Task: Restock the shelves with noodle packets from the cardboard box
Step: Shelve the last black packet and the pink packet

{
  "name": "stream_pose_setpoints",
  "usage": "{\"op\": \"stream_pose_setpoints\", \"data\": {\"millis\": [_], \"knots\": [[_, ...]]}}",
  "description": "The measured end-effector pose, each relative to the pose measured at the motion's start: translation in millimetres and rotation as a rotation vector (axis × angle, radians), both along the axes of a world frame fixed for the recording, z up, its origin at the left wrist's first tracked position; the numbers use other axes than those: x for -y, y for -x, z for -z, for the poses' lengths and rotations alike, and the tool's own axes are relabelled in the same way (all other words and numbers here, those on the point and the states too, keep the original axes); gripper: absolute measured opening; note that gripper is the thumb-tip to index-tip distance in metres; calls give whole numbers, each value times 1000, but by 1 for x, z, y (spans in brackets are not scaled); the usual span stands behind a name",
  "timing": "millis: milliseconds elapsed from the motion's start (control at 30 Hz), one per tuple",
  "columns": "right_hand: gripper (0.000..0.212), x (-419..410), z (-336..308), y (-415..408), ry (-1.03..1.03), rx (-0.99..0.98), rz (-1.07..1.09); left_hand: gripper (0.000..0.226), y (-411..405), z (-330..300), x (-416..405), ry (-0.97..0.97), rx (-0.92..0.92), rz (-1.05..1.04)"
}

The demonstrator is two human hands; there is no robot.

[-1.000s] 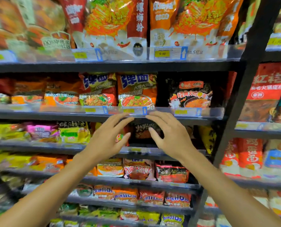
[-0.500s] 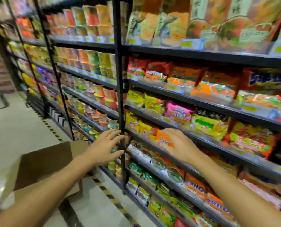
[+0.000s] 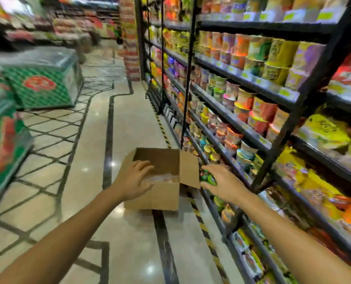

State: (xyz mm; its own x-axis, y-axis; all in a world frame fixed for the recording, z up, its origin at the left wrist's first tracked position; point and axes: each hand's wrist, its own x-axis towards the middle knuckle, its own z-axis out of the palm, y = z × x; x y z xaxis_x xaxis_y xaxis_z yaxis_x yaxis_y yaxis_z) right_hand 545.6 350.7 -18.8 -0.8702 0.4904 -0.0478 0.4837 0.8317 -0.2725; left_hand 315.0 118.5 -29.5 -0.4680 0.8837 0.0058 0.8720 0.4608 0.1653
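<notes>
1. Box (image 3: pixel 162 181) sits open on the floor (image 3: pixel 129 128) just beside the shelves (image 3: pixel 252 136), flaps up, probably so stock can go from one to the other in a short reach.
2. Left hand (image 3: pixel 136 179) hangs over the near rim, fingers spread and empty, apparently heading in for a grab.
3. Right hand (image 3: pixel 223 184) is open too, holding nothing, out past the right flap near the lower shelf edge, likely coming across to help lift.
4. Packets (image 3: pixel 162 178) show only as a pale, blurred layer low inside; how many cannot be told.
5. Cups (image 3: pixel 242 111) fill the nearer bays, bagged noodles (image 3: pixel 324 132) the right one.
</notes>
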Motion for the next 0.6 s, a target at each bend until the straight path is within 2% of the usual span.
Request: {"op": "stream_pose_setpoints", "data": {"millis": [67, 233, 400, 600], "knots": [[88, -19, 23, 43, 30, 1, -42, 67, 35, 13, 0, 10, 24, -56], [63, -75, 60, 143, 110, 12, -104, 63, 120, 40, -42, 39, 29, -159], [61, -145, 90, 238, 227, 32, -123, 61, 203, 62, -116, 131, 105, -183], [62, -200, 122, 340, 271, 129, -154, 59, 275, 94, -170, 157, 173, -234]]}}
